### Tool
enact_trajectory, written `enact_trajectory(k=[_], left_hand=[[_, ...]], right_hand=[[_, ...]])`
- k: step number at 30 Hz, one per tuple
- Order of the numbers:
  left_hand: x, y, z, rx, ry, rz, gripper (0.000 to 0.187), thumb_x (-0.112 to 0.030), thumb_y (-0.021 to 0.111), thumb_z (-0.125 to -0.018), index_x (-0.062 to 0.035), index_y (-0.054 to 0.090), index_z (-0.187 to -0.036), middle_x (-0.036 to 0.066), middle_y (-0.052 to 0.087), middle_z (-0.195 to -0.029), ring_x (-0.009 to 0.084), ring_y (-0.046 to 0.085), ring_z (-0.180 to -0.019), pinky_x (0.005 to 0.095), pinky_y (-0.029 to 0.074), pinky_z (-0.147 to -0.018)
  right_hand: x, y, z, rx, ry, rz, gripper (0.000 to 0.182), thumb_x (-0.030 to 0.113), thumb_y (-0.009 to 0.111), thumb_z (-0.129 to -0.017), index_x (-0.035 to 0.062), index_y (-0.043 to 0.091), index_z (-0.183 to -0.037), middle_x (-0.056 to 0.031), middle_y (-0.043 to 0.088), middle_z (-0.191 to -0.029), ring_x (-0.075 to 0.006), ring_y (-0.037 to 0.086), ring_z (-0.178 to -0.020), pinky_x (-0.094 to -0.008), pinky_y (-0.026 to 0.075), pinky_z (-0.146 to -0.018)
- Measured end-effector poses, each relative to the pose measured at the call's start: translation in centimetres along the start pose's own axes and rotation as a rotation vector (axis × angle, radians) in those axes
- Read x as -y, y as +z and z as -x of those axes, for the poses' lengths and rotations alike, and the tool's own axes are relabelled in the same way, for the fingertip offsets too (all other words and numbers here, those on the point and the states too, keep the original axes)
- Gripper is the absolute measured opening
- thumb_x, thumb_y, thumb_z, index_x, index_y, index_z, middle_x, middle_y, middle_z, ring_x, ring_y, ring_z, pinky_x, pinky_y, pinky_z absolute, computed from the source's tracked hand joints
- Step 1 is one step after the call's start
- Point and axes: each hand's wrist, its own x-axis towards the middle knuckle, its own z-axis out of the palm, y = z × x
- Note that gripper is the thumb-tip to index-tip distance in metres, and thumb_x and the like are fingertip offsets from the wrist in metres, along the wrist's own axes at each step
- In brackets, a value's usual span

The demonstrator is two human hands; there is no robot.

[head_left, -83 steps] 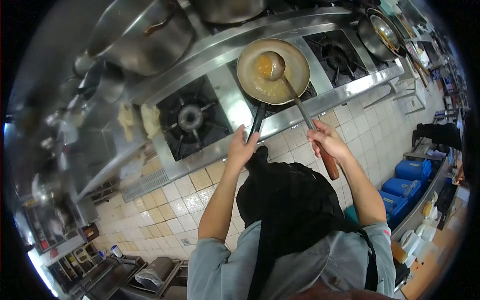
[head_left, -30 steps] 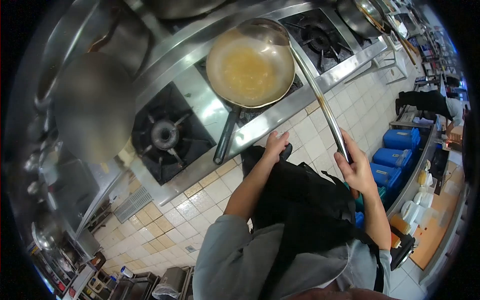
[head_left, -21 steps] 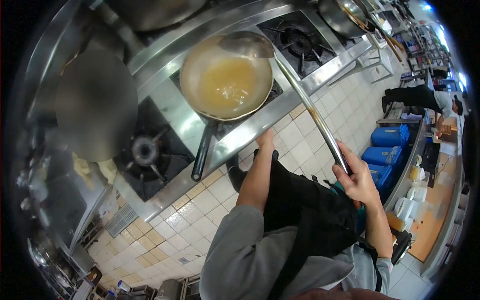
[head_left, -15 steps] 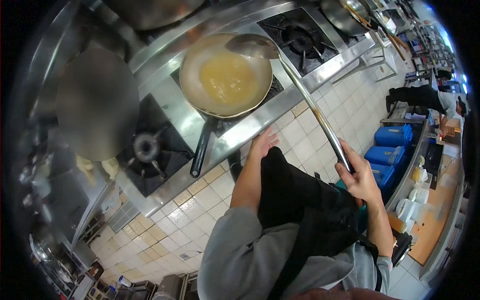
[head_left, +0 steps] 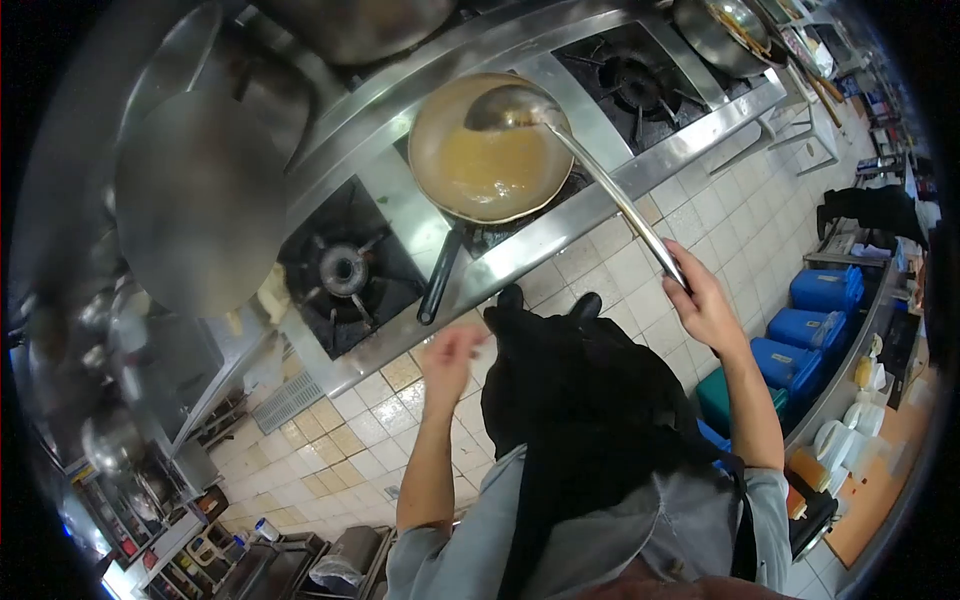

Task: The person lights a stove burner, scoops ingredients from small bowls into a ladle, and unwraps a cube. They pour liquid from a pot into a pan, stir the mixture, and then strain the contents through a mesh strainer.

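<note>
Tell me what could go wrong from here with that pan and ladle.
The pan handle reaches the stove's front edge, with the left hand off it: a bump might swing the pan.
The right hand holds the ladle with its bowl at the pan; a careless tug might splash the liquid or nudge the pan, which nobody is steadying.

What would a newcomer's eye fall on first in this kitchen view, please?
Most likely the pale frying pan on the middle burner, with a pool of yellow liquid in it and a big metal ladle over it, its long handle in the right hand. Next, the blurred left hand, apart from the pan's black handle. Off to the right, the bright blue bins stand out beside the counter.
</note>
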Motion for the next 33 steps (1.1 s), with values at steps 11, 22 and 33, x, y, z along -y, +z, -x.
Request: enact_trajectory(k=[11,22,33], left_hand=[[2.2,-4.1,-4.8,-0.288,-0.005,-0.032,0.069,-0.025,0.076,-0.092,0.0000,0.045,-0.148,0.010,0.062,-0.117,0.0126,0.059,-0.100,0.0244,0.048,-0.084],[-0.8,-4.9,-4.1,-0.083,-0.158,0.150,0.042,-0.016,0.064,-0.099,0.0008,0.057,-0.137,0.002,0.066,-0.089,0.0065,0.058,-0.074,0.0206,0.046,-0.064],[-0.6,-6.4,-4.3,-0.094,-0.218,0.303,0.046,-0.020,0.063,-0.101,0.0001,0.053,-0.141,0.006,0.068,-0.096,0.0087,0.061,-0.077,0.0228,0.049,-0.066]], right_hand=[[1.0,5.8,-4.6,0.311,0.328,-0.240,0.051,0.014,0.054,-0.100,0.0006,0.038,-0.147,-0.0084,0.058,-0.089,-0.0169,0.060,-0.066,-0.0314,0.052,-0.061],[6.2,6.5,-3.7,0.500,0.543,-0.789,0.046,0.016,0.057,-0.099,0.0008,0.044,-0.141,0.0014,0.046,-0.075,-0.0045,0.039,-0.045,-0.0217,0.036,-0.036],[6.1,5.7,-2.8,0.215,0.341,-0.363,0.053,0.018,0.059,-0.099,-0.0027,0.042,-0.145,-0.0039,0.055,-0.075,-0.0098,0.050,-0.048,-0.0270,0.043,-0.043]])
